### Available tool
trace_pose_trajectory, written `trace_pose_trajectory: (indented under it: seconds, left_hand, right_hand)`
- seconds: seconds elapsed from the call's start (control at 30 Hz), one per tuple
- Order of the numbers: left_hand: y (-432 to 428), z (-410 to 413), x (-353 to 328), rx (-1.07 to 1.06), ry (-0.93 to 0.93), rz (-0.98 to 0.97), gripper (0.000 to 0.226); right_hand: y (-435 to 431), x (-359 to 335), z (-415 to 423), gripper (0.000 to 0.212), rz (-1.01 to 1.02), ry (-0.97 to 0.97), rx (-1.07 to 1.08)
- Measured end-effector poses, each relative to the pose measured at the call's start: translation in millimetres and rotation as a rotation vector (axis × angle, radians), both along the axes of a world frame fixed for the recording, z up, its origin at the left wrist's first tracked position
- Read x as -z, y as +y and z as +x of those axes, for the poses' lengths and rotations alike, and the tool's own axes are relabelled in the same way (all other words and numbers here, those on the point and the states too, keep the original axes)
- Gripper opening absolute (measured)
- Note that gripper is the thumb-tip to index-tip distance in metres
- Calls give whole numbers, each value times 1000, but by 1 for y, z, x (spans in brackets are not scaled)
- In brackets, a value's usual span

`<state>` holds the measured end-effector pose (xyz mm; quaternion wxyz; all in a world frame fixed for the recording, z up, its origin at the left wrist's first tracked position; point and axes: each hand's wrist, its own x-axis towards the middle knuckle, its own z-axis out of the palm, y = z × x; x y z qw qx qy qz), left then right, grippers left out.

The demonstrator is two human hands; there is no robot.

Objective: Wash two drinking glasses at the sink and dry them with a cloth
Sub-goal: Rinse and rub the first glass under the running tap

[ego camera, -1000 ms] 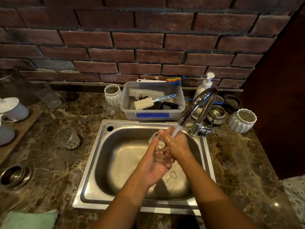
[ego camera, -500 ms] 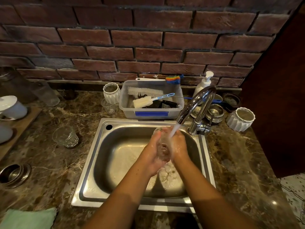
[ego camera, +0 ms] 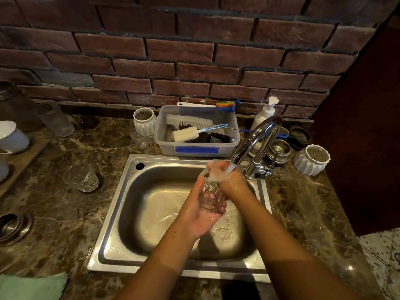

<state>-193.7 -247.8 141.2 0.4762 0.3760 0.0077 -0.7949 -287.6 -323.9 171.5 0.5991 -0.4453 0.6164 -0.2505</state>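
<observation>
Glass (ego camera: 208, 199) rests gripped in the left hand (ego camera: 198, 216), rim seemingly against the right hand (ego camera: 233, 183), whose grip I cannot tell.

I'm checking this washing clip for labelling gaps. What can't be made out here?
1. Fingers of the right hand: head view, blurred by running water and motion; their grip on the glass is unclear.
2. Base of the glass: head view, covered by the left hand.
3. Drain of the sink: head view, hidden behind the hands.
4. The green cloth: head view, cut off by the bottom-left corner.
</observation>
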Motion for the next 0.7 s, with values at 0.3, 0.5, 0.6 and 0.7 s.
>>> trace_pose_trajectory:
  seconds: [0.3,0.5,0.6,0.7]
  left_hand:
    - [-12,3,-14,250,-448,-69,51]
    - [3,-11,1,17,-157,14,48]
    - [6,-10,-4,-64,-55,3,48]
    - [5,-8,-5,-61,-65,31,47]
  right_hand:
    - [14,22,-2,28,-280,-144,334]
    - [42,24,2,17,-207,-49,130]
    - [52,34,5,42,-322,-30,6]
    - [49,33,0,39,-363,41,1]
